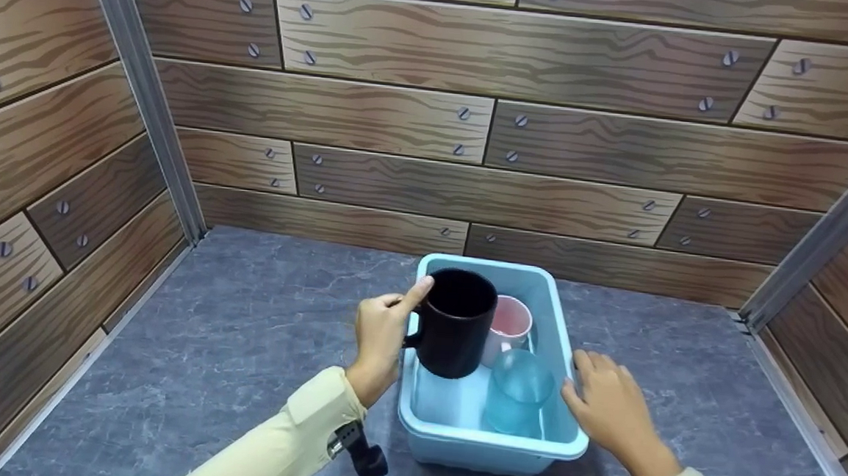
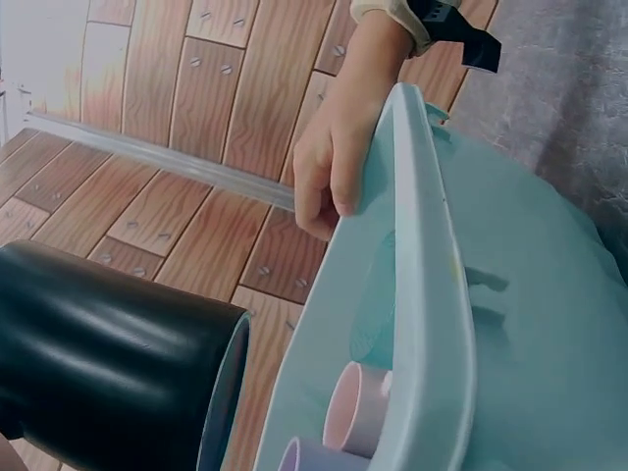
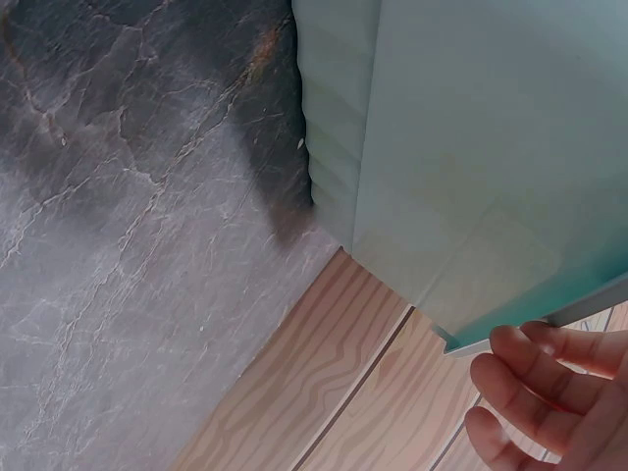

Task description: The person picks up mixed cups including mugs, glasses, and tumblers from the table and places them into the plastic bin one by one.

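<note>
My left hand (image 1: 381, 338) grips the handle of a black mug (image 1: 454, 343), its thumb up by the rim. The mug is held above the left part of a light blue plastic bin (image 1: 485, 438), its mouth showing in the head view. My right hand (image 1: 609, 396) holds the bin's right rim; in the right wrist view its curled fingers (image 3: 535, 378) meet the edge. Inside the bin are a mug with a pink interior (image 1: 512, 318) and a translucent blue cup (image 1: 521, 387). In the left wrist view a lilac cup (image 2: 319, 456) shows beside the pink one.
The bin stands on a dark grey marbled tabletop (image 1: 272, 310). Behind it rises a wood-plank-patterned wall (image 1: 373, 110), with similar side walls and metal corner posts (image 1: 149, 96). Table surface extends on both sides of the bin.
</note>
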Demonstrator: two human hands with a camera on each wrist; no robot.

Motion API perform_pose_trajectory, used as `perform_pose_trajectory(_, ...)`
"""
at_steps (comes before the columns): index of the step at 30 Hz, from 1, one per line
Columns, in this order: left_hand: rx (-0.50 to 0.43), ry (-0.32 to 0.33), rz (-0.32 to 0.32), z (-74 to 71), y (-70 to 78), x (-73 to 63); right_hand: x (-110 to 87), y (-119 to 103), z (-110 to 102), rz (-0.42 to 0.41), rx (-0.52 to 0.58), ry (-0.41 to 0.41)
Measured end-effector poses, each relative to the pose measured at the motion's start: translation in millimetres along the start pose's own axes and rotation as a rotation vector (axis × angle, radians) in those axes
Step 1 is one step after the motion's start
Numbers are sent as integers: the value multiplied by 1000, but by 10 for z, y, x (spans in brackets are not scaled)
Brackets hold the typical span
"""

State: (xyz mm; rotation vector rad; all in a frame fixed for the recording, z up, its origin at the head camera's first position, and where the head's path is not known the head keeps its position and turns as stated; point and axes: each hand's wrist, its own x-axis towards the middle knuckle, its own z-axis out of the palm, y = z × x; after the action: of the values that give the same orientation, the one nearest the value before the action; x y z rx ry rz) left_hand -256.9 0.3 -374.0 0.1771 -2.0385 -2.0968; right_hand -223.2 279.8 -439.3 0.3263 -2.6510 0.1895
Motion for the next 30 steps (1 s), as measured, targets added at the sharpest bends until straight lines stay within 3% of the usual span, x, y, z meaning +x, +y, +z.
perform_pose_trajectory(4, 31, -19, -10, 51, 20, -34, -7, 3, 1, -2, -5, 7)
perform_pose_trajectory(13, 30, -68, -128, 147, 16, -61, -5, 5, 9, 4, -5, -7)
perform_pose_trajectory(23, -35, -45, -229, 188, -7, -59, 7, 2, 1, 3, 3, 5)
perform_pose_trajectory(30, -41, -29, -260, 171, -16, -67, -2, 13, 18, -10, -1, 20)
